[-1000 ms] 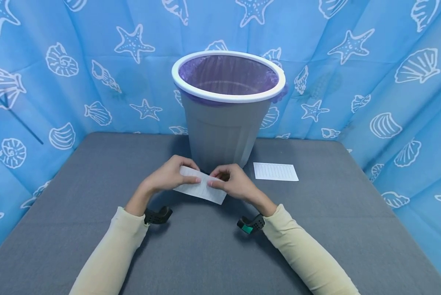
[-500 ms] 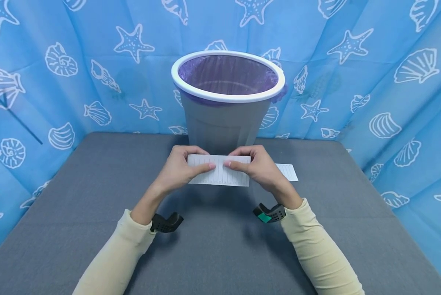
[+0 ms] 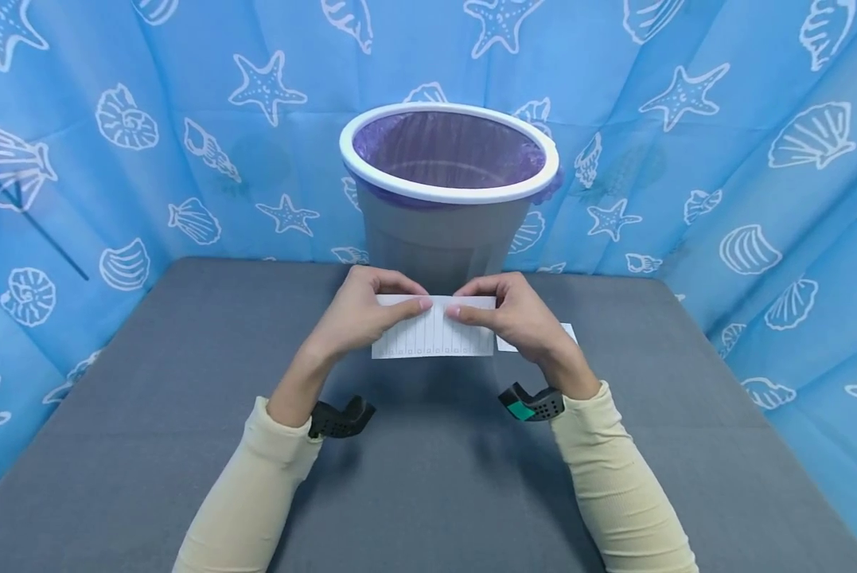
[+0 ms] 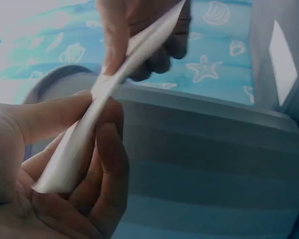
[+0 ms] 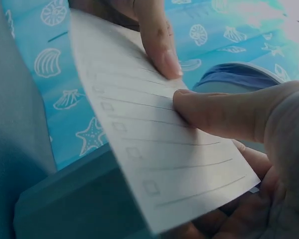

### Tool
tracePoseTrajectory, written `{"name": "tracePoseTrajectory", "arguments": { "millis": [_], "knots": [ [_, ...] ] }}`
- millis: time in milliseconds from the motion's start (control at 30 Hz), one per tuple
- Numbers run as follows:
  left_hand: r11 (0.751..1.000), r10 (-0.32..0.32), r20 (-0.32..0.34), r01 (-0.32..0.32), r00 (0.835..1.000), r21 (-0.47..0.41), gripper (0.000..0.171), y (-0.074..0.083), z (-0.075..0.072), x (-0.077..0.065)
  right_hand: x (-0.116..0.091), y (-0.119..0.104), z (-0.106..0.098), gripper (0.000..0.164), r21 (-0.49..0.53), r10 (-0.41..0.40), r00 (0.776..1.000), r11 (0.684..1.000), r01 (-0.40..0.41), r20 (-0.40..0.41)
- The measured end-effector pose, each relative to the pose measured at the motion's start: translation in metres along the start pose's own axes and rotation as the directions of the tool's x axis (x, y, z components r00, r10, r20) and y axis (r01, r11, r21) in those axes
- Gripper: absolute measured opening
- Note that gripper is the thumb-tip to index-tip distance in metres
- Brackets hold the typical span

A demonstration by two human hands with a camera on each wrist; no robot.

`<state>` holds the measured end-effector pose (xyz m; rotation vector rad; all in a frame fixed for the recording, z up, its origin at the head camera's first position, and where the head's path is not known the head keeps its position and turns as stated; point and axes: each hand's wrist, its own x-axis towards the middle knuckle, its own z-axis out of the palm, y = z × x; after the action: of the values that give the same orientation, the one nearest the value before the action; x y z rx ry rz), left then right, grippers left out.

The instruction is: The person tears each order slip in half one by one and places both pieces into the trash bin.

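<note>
Left hand [image 3: 356, 317] and right hand [image 3: 520, 320] pinch the lined paper [image 3: 435, 338] toward the worktop's [image 3: 428, 485] far edge; presumably light, flexible, tearable: hold mid-upper edge.

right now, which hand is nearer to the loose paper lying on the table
Right. In the head view, the right hand covers part of the loose paper; the left hand is farther away to the left, beyond most of the held paper.
</note>
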<state>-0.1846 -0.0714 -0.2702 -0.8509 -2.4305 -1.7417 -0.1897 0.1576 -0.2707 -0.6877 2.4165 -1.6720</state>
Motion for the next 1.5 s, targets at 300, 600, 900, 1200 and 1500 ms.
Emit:
{"name": "tracePoseTrajectory", "arguments": {
  "millis": [300, 600, 900, 1200, 1500],
  "knots": [
    [0.999, 0.034, -0.047, -0.034, 0.998, 0.006, 0.013, 0.002, 0.009, -0.001, -0.011, -0.020, 0.005, 0.015, -0.047, -0.129, 0.991, 0.991, 0.128, -0.040],
    [0.998, 0.046, -0.058, -0.044, 0.997, 0.036, 0.016, 0.000, 0.013, -0.006, -0.012, -0.025, 0.012, 0.012, -0.100, -0.184, 0.981, 0.979, 0.177, -0.066],
    [0.996, 0.046, -0.026, -0.044, 0.999, 0.082, 0.012, -0.001, 0.015, -0.006, -0.007, -0.009, 0.009, 0.010, -0.116, -0.195, 0.978, 0.976, 0.186, -0.071],
    [0.999, -0.014, -0.003, 0.014, 1.000, -0.032, 0.014, 0.001, 0.014, -0.006, -0.015, -0.031, 0.015, 0.006, -0.137, -0.268, 0.959, 0.958, 0.253, -0.098],
    [0.993, -0.073, -0.012, 0.072, 0.997, -0.092, 0.017, -0.001, 0.011, -0.005, -0.005, -0.006, 0.014, 0.008, -0.155, -0.290, 0.948, 0.950, 0.269, -0.133]
  ]
}}
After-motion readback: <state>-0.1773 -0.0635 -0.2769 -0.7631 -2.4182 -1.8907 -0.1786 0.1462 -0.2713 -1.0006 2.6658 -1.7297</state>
